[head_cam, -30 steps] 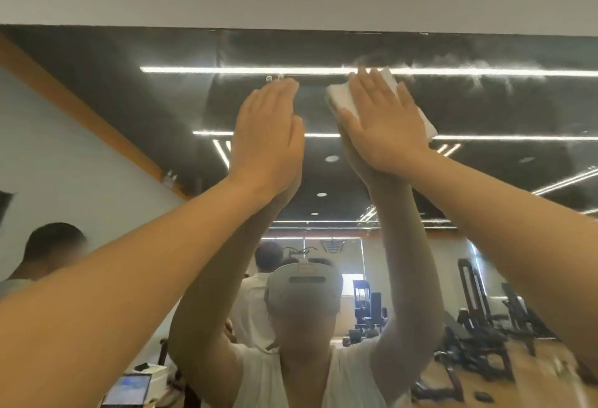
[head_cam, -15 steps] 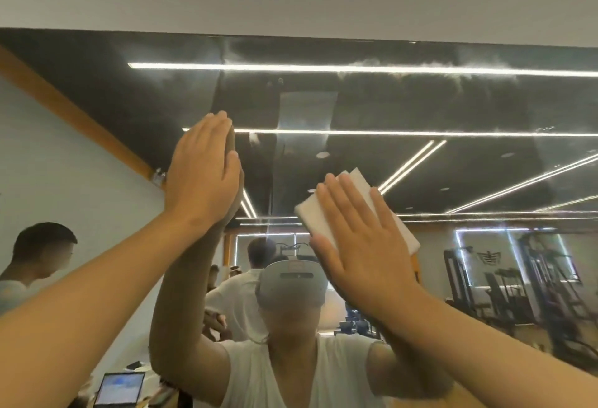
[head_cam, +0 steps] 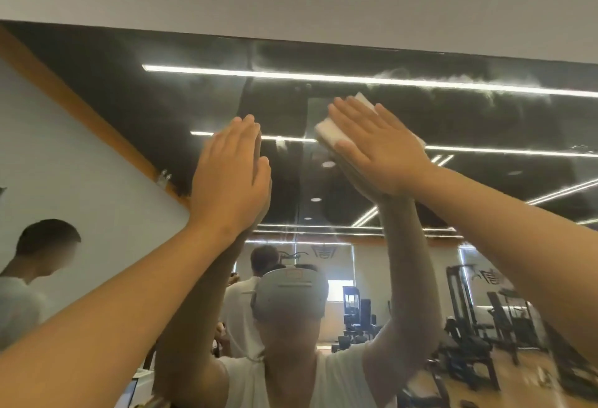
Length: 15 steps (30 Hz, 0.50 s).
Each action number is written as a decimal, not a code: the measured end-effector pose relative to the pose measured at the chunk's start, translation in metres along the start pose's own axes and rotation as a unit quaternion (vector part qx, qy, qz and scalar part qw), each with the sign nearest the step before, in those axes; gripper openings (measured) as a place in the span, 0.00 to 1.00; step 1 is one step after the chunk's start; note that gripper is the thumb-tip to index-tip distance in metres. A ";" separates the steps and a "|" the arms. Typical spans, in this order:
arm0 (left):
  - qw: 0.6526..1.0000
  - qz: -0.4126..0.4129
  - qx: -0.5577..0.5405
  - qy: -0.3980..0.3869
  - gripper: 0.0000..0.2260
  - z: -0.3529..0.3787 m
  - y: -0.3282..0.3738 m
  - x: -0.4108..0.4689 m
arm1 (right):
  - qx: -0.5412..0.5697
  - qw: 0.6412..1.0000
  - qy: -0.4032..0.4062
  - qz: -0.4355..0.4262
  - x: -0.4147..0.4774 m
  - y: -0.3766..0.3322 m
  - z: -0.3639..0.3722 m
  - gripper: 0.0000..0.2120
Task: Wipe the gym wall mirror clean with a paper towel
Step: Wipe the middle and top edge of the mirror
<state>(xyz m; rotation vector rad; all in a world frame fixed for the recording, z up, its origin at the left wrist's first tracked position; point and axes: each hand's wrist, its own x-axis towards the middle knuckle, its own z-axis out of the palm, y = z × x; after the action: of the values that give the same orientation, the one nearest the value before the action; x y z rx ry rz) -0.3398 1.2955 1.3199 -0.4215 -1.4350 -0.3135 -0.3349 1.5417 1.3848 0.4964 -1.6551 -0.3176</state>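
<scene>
Folded white paper towel (head_cam: 325, 131) lies flat under the right hand (head_cam: 378, 149), whose straight fingers press it against the wall mirror (head_cam: 97, 90) high up, near its top edge. Just to the left, the left hand (head_cam: 231, 178) rests palm-flat on the glass, fingers straight and together, holding nothing. Hazy streaks (head_cam: 453, 79) smear the glass further right. Reflected are light strips (head_cam: 259, 73), weight machines (head_cam: 466, 320) and a wooden floor (head_cam: 517, 385).
</scene>
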 end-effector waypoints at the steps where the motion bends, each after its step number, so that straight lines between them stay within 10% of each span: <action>1: 1.000 0.001 0.002 0.000 0.26 0.000 -0.001 0.000 | 0.001 1.000 0.006 0.016 0.011 0.004 -0.001 0.28; 15: 1.000 0.012 0.001 0.018 0.27 0.004 -0.005 0.001 | 0.010 0.990 0.018 0.141 0.101 0.014 -0.014 0.27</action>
<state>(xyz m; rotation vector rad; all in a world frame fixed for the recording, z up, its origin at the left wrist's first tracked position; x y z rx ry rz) -0.3453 1.2925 1.3221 -0.4300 -1.3944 -0.2994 -0.3321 1.5056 1.4809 0.2752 -1.6688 -0.0820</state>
